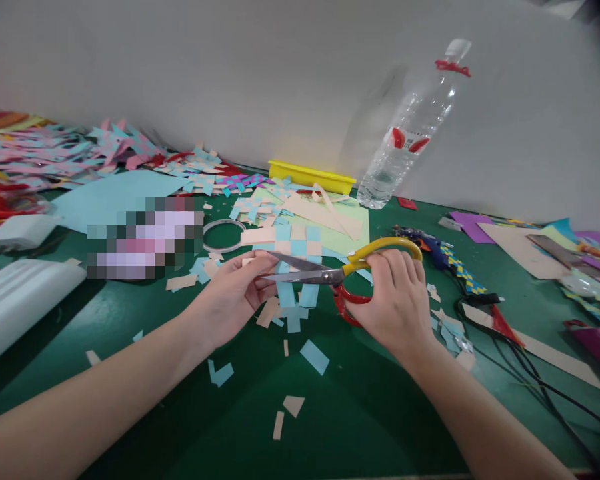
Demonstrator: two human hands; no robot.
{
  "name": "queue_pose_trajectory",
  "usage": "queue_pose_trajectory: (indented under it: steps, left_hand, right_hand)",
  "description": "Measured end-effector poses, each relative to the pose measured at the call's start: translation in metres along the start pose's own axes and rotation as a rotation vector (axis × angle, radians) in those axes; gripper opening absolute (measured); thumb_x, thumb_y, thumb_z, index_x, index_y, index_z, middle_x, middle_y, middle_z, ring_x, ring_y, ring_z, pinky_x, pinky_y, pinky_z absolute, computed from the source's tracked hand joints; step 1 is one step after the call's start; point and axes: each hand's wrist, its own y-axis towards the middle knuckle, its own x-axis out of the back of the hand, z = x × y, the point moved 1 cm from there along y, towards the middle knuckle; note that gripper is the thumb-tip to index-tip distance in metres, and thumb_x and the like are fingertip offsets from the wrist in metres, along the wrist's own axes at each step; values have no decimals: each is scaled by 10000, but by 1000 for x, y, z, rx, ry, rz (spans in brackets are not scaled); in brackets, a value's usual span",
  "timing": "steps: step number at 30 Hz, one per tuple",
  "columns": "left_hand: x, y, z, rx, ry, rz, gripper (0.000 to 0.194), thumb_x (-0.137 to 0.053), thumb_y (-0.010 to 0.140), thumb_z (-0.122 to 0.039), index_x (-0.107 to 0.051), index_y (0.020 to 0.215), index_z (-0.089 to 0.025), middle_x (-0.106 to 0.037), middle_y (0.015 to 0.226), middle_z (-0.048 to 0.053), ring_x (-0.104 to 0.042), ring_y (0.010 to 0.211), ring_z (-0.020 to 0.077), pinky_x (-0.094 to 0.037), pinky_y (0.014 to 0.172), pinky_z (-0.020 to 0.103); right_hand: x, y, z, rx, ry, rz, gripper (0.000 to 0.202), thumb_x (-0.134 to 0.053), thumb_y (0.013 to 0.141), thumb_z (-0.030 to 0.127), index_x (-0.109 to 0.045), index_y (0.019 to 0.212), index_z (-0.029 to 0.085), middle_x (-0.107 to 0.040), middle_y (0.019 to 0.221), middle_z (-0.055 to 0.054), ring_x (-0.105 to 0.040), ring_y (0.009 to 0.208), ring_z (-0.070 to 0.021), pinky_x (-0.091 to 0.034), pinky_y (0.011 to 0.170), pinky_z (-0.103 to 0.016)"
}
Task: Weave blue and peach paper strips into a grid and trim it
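My right hand (395, 293) grips a pair of scissors (333, 275) by its yellow and red handles. The blades are spread a little and point left, crossing a woven piece of blue and pale pink paper strips (299, 243). Pinched between the fingers and thumb of my left hand (240, 283) is the left side of that woven paper. Two blue strip ends hang below the blades. Part of the weave is hidden behind the scissors. Cut scraps (315, 357) of blue and pink paper lie on the green table below.
A roll of tape (224, 235) lies behind my left hand. A clear bottle (413, 127) leans by the wall, beside a yellow tray (311, 177). Paper strips (45, 157) pile up at the left. Black cables (525, 360) and a glue gun (425, 250) are at the right.
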Motion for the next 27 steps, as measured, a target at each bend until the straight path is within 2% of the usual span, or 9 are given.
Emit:
queue_pose_trajectory:
  steps: [7, 14, 20, 27]
  left_hand:
    - [-3, -6, -2, 5, -6, 48, 62, -634, 824, -194, -676, 842, -152, -549, 667, -38, -470, 547, 35, -468, 549, 120]
    - [1, 0, 0, 19, 20, -19, 74, -693, 766, -171, -672, 831, -144, -549, 676, -19, -488, 543, 51, -480, 499, 138]
    - [2, 1, 0, 21, 22, -21, 67, -660, 797, -166, -680, 858, -147, -559, 715, -7, -491, 550, 47, -491, 510, 136]
    - [0, -1, 0, 11, 57, -12, 80, -621, 833, -180, -698, 852, -169, -654, 874, 34, -581, 659, 84, -501, 518, 130]
  right_hand:
    - [3, 2, 1, 54, -52, -24, 257, -544, 739, 287, -507, 944, 136, -563, 854, -106, -523, 813, -241, -408, 698, -352]
    - [2, 3, 0, 63, -68, -22, 243, -538, 741, 291, -530, 922, 128, -565, 827, -96, -520, 796, -233, -412, 696, -344]
    - [1, 2, 1, 78, -70, -30, 227, -514, 761, 283, -551, 906, 112, -566, 811, -100, -522, 780, -228, -423, 673, -335]
    - [1, 3, 0, 72, -70, -15, 251, -519, 760, 297, -562, 915, 103, -576, 820, -101, -533, 770, -223, -437, 675, -334]
